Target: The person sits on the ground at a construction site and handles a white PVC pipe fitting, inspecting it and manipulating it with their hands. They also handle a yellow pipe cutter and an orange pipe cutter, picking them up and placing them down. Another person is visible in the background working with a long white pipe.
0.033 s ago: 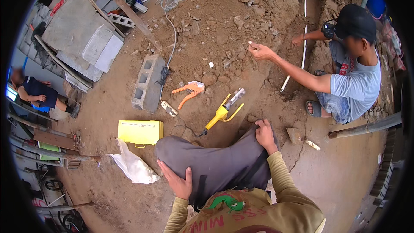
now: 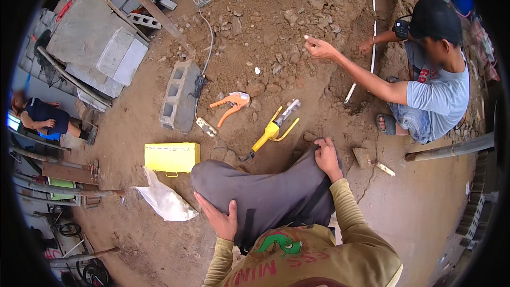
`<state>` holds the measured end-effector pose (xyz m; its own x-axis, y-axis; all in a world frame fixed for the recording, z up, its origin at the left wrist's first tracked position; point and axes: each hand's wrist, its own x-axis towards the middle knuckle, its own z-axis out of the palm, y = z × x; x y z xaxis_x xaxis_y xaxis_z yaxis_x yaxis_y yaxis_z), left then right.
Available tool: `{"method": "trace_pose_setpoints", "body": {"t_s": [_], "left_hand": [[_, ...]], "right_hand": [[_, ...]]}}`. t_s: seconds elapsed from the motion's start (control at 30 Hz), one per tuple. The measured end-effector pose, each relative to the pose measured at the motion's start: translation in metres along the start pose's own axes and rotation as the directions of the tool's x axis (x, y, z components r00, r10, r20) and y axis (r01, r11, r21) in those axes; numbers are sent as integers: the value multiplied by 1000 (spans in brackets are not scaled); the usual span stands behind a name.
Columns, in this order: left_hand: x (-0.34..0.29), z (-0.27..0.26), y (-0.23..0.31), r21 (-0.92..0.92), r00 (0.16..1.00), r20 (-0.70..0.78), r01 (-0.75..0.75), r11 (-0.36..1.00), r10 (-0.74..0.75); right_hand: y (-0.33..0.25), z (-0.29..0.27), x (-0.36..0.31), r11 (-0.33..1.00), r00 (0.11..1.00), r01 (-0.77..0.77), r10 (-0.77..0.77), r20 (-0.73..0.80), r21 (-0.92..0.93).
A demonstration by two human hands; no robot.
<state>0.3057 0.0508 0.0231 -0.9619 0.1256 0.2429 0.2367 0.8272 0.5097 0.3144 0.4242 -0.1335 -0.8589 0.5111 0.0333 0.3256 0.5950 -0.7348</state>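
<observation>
My left hand (image 2: pixel 219 219) lies on my left thigh with its fingers stretched out and nothing in them. Over my right knee rests my right hand (image 2: pixel 328 159), empty, its fingers loosely bent. On the dirt before my knees is a yellow pipe-welding iron (image 2: pixel 267 134) with a fork-like stand. An orange pipe cutter (image 2: pixel 231 107) lies beyond it to the left. Near my left knee are a yellow metal case (image 2: pixel 172 158) and a white plastic bag (image 2: pixel 166 200). A trowel (image 2: pixel 365 158) with a pale handle lies right of my right hand.
A hollow concrete block (image 2: pixel 180 95) stands by a power strip (image 2: pixel 206 127). A co-worker (image 2: pixel 438 79) squats at right, one arm stretched over the dirt, beside a white pipe (image 2: pixel 374 37) in a trench. Another person (image 2: pixel 45 114) is at far left. Poles (image 2: pixel 451 148) jut in.
The view has shifted slightly, so the ground things sit a little higher in the picture. Both my hands stay on my legs, and the co-worker's arm remains stretched out.
</observation>
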Motion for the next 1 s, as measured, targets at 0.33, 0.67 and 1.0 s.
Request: {"method": "trace_pose_setpoints", "body": {"t_s": [0.33, 0.67, 1.0], "left_hand": [[-17, 5, 7, -110, 992, 67, 110, 988, -103], [7, 11, 13, -125, 979, 40, 201, 972, -198], [27, -7, 22, -212, 963, 9, 264, 941, -268]], "right_hand": [[1, -1, -6, 991, 992, 111, -115, -57, -70], [-2, -3, -1, 996, 999, 49, -48, 22, -75], [-9, 3, 4, 1000, 999, 9, -8, 33, -23]]}}
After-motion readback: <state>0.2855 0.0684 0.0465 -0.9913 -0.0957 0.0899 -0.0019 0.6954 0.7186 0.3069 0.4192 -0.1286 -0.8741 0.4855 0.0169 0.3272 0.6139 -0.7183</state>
